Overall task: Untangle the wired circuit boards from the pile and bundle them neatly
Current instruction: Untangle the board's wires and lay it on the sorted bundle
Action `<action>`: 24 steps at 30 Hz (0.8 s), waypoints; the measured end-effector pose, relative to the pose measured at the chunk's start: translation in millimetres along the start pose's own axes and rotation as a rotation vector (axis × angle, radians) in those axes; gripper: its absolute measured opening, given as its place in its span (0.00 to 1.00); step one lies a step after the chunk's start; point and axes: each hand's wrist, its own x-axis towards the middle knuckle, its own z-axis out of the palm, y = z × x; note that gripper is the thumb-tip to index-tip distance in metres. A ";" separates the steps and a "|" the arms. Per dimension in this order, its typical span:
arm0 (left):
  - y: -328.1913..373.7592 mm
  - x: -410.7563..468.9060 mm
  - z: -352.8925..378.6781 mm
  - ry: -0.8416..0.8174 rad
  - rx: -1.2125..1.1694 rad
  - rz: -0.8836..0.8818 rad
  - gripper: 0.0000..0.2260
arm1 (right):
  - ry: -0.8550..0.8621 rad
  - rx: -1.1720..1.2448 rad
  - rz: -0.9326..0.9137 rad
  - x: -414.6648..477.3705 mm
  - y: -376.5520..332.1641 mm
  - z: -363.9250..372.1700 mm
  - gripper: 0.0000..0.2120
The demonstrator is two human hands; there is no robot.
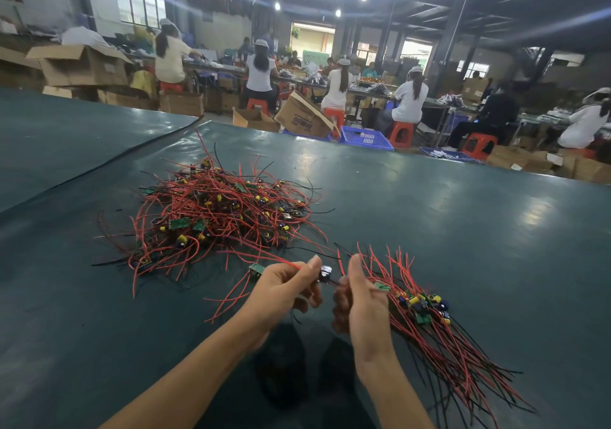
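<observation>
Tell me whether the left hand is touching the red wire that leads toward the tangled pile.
Touching. The head view shows the left hand pinching the red wire between thumb and forefinger.

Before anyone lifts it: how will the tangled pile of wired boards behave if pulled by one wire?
The pile is probably floppy: thin wires curl loosely. One wire would likely drag others, being interlaced. Probably light: small boards.
</observation>
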 end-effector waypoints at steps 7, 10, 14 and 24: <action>-3.0 1.2 -2.4 -0.030 0.095 -0.056 0.24 | -0.069 -0.129 -0.149 -6.7 1.3 4.3 0.25; -3.4 1.3 -3.3 0.013 0.139 -0.048 0.21 | -0.064 -0.104 -0.131 -7.2 -0.8 3.0 0.24; -3.8 1.8 -2.7 0.041 0.151 -0.051 0.17 | 0.009 -0.152 -0.102 -6.1 -1.5 1.5 0.26; -4.4 5.1 -38.7 0.368 1.099 0.296 0.09 | 0.374 0.300 0.297 13.3 -4.4 -21.6 0.21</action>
